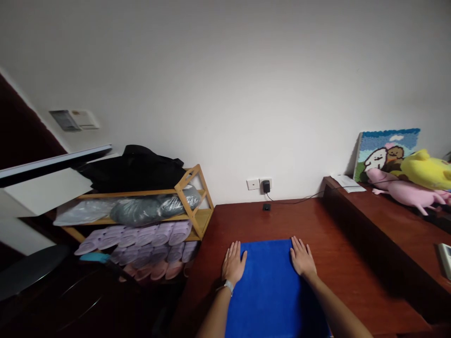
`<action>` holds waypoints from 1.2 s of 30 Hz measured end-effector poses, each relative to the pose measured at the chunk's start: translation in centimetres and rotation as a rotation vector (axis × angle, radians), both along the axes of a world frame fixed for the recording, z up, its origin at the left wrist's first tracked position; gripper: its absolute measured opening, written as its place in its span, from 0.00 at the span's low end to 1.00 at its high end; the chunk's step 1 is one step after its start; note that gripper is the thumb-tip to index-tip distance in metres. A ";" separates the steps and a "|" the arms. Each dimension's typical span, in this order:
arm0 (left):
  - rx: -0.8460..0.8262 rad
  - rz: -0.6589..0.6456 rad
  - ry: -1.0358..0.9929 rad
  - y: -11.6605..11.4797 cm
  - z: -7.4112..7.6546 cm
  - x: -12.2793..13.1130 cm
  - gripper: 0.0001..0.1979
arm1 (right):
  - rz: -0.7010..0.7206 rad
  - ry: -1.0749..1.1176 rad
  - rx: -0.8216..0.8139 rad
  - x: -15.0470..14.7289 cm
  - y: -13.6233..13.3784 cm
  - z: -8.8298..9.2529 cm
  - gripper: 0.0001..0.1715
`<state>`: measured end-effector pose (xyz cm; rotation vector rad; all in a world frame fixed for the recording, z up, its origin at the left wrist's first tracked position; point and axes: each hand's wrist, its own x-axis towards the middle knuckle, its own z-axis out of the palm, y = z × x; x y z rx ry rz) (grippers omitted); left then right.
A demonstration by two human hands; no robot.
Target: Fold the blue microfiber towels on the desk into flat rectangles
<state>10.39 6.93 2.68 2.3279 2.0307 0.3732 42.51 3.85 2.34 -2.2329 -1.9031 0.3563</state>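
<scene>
Blue cloth (269, 286): L hand (234, 264), R hand (302, 258) @ edges; wall panel (84, 120) mark blurry.

Blue cloth (268, 286) laid flat on reddish-brown desk (296, 223)

The cloth is spread over the desk's near middle, its far edge straight. Along the rear, a black cable (289, 203) is laid. On the raised ledge (387, 213) at right, a white paper (348, 183) and a pink plush toy (405, 191) are placed, and a fluffy picture (384, 148) is leaned against the wall (211, 94). On the wooden rack (205, 219) at left, a black bundle (137, 169) is carried on top, with plastic-wrapped bundles (141, 210) in the middle and lilac slippers (151, 234) below.
</scene>
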 end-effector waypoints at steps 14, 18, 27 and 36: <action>-0.060 0.008 0.050 0.6 0.0 -0.2 0.36 | 0.009 0.055 0.006 0.1 -0.1 0.6 0.41; -0.098 0.001 0.104 1.0 1.0 0.1 0.36 | 0.016 0.075 0.015 0.0 0.0 0.7 0.41; -0.028 -0.372 -0.003 -0.6 0.7 16.7 0.32 | 0.037 0.066 -0.022 0.0 -0.2 1.8 0.40; -0.065 -0.301 0.009 -0.4 0.6 13.6 0.34 | 0.019 0.036 -0.010 0.0 0.2 1.0 0.40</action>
